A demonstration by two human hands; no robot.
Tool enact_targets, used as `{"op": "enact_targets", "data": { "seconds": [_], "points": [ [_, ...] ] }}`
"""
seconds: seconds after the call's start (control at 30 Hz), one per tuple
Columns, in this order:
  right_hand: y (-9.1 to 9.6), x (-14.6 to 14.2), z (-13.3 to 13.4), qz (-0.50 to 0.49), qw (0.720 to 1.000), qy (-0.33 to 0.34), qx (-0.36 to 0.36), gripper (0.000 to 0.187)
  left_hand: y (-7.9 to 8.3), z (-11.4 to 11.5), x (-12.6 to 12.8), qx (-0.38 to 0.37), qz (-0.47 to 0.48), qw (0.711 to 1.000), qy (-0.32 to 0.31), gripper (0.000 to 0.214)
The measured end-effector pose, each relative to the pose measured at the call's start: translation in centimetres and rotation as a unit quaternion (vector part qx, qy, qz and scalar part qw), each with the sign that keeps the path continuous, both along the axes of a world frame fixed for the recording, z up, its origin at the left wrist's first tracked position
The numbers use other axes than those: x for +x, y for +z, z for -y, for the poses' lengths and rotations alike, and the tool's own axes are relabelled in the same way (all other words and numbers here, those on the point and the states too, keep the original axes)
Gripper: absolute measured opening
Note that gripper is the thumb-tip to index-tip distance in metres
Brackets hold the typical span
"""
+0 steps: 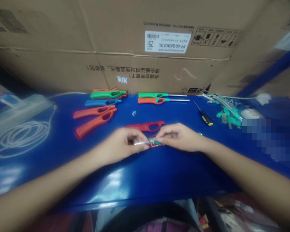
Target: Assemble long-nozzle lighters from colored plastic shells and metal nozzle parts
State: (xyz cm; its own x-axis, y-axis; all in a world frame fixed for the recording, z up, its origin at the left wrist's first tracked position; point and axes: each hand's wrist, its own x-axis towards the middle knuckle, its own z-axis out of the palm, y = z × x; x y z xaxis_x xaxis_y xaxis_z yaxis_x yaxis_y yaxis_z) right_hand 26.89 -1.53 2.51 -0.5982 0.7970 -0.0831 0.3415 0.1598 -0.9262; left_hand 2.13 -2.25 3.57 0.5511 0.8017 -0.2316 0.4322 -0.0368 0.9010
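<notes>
My left hand (125,141) pinches a clear, silvery lighter insert (140,142) between thumb and fingers. At its right end, my right hand (180,138) is closed on a small green piece (157,142), apparently joined to the insert. Below the fingertips lies a red lighter shell half (154,146), mostly covered by the hands. Just beyond them rests another red shell half (147,126) with an oval trigger opening.
Orange shells (95,123), a blue shell (102,102) and a green shell (107,94) lie back left. Two long-nosed lighters (151,101) sit at the back, near tiny screws (134,113). Rightward are a screwdriver (204,116), green-and-metal parts (228,111); leftward, a coiled white cable (23,135).
</notes>
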Motion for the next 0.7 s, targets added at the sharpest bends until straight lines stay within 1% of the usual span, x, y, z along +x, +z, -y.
{"op": "enact_targets", "data": {
  "seconds": [0.13,0.3,0.7],
  "points": [
    [-0.02,-0.10,0.16,0.002,1.000,0.002,0.007,0.024,-0.16,0.11,0.06,0.010,-0.007,1.000,0.005,0.029],
    [-0.15,-0.28,0.38,0.001,1.000,-0.004,-0.002,0.023,-0.38,0.20,0.13,0.017,-0.011,1.000,0.007,0.029],
    [-0.14,-0.46,0.62,-0.020,0.999,-0.019,-0.047,0.020,-0.77,0.63,0.44,0.009,-0.003,1.000,0.027,0.031]
  ]
}}
